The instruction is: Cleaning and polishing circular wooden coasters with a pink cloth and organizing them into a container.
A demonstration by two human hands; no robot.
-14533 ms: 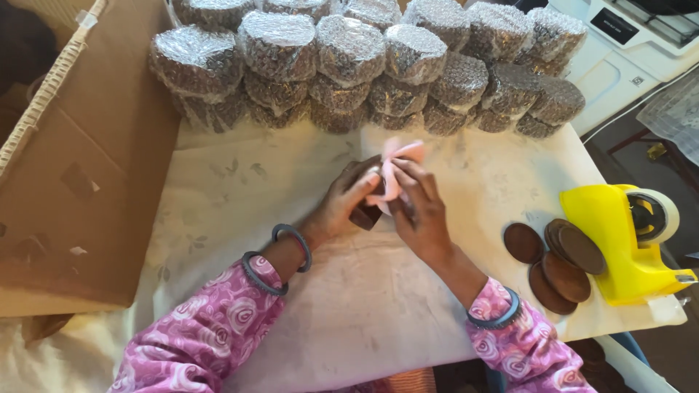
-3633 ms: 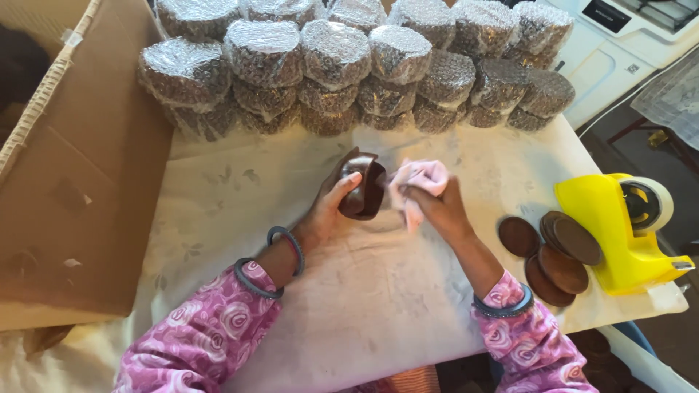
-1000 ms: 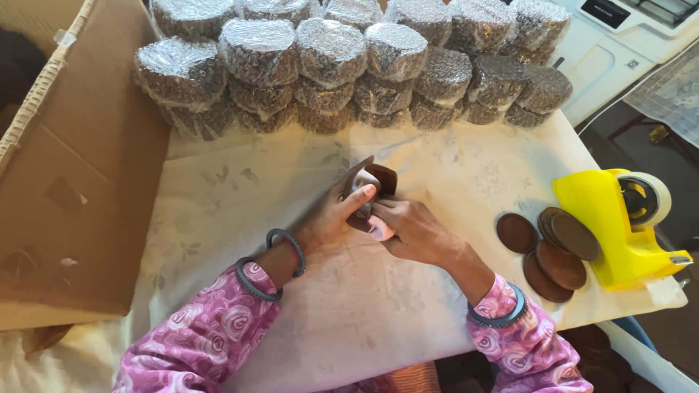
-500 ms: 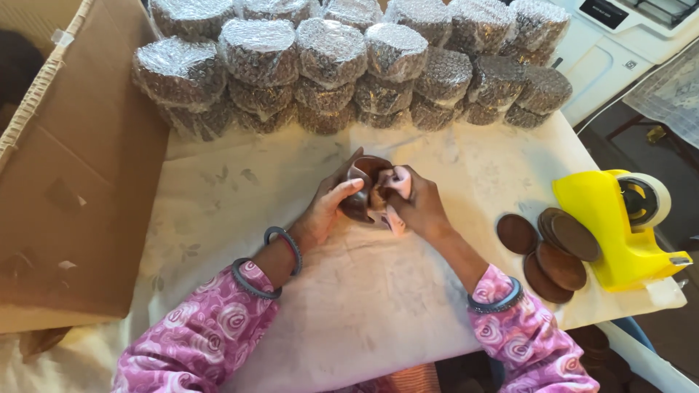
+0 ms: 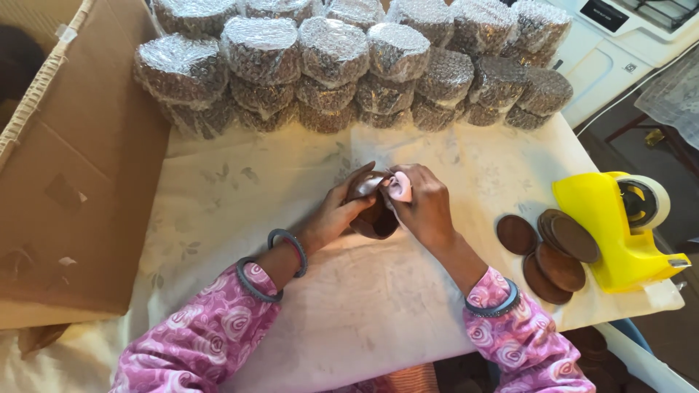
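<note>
— While you have both hands busy, tell me what each one is gripping.

— My left hand [image 5: 336, 212] is wrapped around a small dark brown bowl-shaped piece [image 5: 376, 218], fingers curled over its rim from the left. My right hand [image 5: 424, 204] pinches a crumpled pink cloth [image 5: 398, 186] and presses it against the top of that same brown piece. Neither hand is loose; both are clasped on what they hold.

— Where is the brown piece sitting?

— It's held just above the pale cloth-covered table [image 5: 240, 196], about in the middle, between my two hands. I can't tell whether its base touches the cloth.

— What lies around you?

— To my right, flat brown round discs [image 5: 555, 247] overlap in a little pile, and just beside them stands a yellow tape dispenser [image 5: 611, 225] near the table's edge. Along the far side are stacked round bundles in bubble wrap [image 5: 335, 58], two layers high. A big open cardboard box [image 5: 80, 189] stands against the table on my left.

— And your arms?

— Pink patterned sleeves, with dark bangles [image 5: 289, 251] on the left wrist and one on the right.
</note>
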